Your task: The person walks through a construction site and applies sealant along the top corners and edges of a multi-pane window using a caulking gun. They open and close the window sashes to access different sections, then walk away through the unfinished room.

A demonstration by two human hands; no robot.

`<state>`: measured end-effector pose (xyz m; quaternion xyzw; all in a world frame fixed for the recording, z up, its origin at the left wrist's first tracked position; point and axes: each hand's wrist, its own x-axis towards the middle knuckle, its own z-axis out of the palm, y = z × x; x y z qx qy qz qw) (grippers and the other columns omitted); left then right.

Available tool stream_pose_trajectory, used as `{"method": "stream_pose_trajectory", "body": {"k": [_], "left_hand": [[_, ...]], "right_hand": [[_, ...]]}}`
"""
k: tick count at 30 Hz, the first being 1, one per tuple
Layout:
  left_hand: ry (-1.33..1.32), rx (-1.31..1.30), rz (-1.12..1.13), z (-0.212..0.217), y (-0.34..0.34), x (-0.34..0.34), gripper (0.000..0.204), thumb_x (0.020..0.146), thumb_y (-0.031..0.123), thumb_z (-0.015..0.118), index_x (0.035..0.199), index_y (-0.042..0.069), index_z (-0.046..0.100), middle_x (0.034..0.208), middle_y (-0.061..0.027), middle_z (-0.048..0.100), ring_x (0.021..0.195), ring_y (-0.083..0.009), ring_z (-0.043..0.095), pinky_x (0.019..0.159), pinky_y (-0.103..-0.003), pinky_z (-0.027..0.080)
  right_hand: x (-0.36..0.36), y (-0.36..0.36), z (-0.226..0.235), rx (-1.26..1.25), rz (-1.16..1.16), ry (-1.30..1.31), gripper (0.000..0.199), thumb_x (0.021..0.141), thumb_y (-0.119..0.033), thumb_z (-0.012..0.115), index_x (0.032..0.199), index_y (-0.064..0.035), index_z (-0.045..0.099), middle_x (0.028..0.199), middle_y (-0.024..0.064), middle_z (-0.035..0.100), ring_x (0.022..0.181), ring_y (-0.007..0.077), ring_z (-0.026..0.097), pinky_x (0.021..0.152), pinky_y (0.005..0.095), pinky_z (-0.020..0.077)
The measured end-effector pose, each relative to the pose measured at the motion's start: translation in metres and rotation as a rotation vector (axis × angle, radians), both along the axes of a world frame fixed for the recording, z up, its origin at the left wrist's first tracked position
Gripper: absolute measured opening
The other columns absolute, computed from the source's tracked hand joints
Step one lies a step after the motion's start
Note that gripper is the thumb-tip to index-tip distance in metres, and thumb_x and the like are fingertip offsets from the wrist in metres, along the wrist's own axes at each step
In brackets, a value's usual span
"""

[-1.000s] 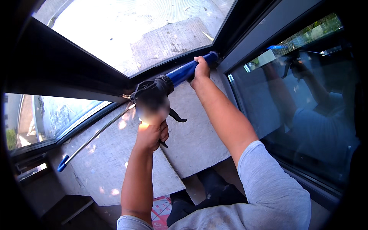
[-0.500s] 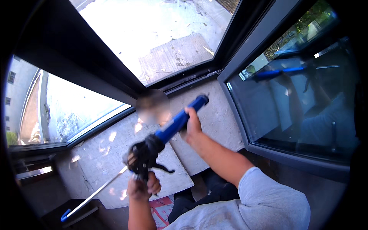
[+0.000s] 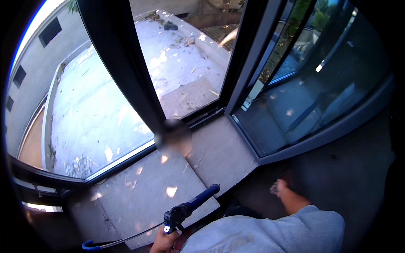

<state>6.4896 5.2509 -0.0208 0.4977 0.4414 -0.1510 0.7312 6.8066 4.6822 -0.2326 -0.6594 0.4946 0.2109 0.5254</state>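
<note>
My left hand (image 3: 163,241) is closed round the handle of a caulking gun (image 3: 198,201), low in front of my body. The gun has a blue barrel and a black trigger housing. Its barrel tilts up to the right, over the near edge of a pale slab (image 3: 147,181). From its back end a thin metal rod (image 3: 126,239) runs left to a blue hooked end. Off to the right, apart from the gun, my right hand (image 3: 279,188) holds nothing, its fingers loosely stretched out above the dark floor.
Dark window frames (image 3: 122,63) meet at a corner ahead. On the right an opened glass sash (image 3: 303,105) with a grey frame (image 3: 291,154) reaches inward. Another slab (image 3: 223,154) lies below the opening. Outside is a sunlit pale surface (image 3: 80,114).
My right hand has let go of the barrel and swung to the right. The caulking gun has come down and nearer my body in my left hand. My view has tilted up.
</note>
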Motion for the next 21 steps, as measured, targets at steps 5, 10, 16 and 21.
{"method": "stream_pose_trajectory", "body": {"k": [5, 10, 16, 21], "left_hand": [[-0.087, 0.112, 0.061, 0.045, 0.011, -0.007, 0.003, 0.087, 0.010, 0.062, 0.084, 0.010, 0.062, 0.061, 0.0006, 0.054, 0.048, -0.0113, 0.047, 0.043, -0.029, 0.035], [-0.060, 0.168, -0.060, 0.038, 0.047, -0.020, 0.005, 0.087, 0.012, 0.061, 0.086, 0.008, 0.063, 0.063, -0.0010, 0.056, 0.049, -0.0117, 0.049, 0.045, -0.029, 0.036], [-0.024, 0.307, -0.130, 0.000, 0.079, -0.040, 0.004, 0.089, 0.011, 0.061, 0.087, 0.009, 0.063, 0.061, 0.0007, 0.054, 0.046, -0.0094, 0.047, 0.042, -0.028, 0.034], [-0.001, 0.309, -0.047, 0.028, 0.084, -0.048, 0.006, 0.089, 0.014, 0.062, 0.086, 0.009, 0.063, 0.061, 0.0005, 0.053, 0.046, -0.0109, 0.047, 0.042, -0.029, 0.034]], "right_hand": [[0.113, -0.128, 0.177, 0.071, -0.526, -0.882, 0.036, 0.105, -0.045, 0.049, 0.102, -0.0178, 0.073, 0.088, -0.0019, 0.071, 0.077, 0.0186, 0.064, 0.073, 0.0381, 0.0522], [0.159, -0.014, 0.332, 0.247, -0.493, -1.253, 0.071, 0.106, -0.056, 0.037, 0.162, -0.0129, 0.034, 0.168, 0.0062, 0.032, 0.152, 0.0286, 0.030, 0.125, 0.0453, 0.0204], [0.151, -0.022, 0.325, 0.278, -0.269, -1.481, 0.074, 0.107, -0.057, 0.037, 0.164, -0.0110, 0.028, 0.171, 0.0053, 0.025, 0.156, 0.0254, 0.022, 0.127, 0.0394, 0.0149], [0.085, 0.055, 0.288, 0.266, -0.240, -1.453, 0.073, 0.107, -0.052, 0.044, 0.162, -0.0054, 0.030, 0.170, 0.0092, 0.027, 0.155, 0.0251, 0.025, 0.127, 0.0383, 0.0169]]}}
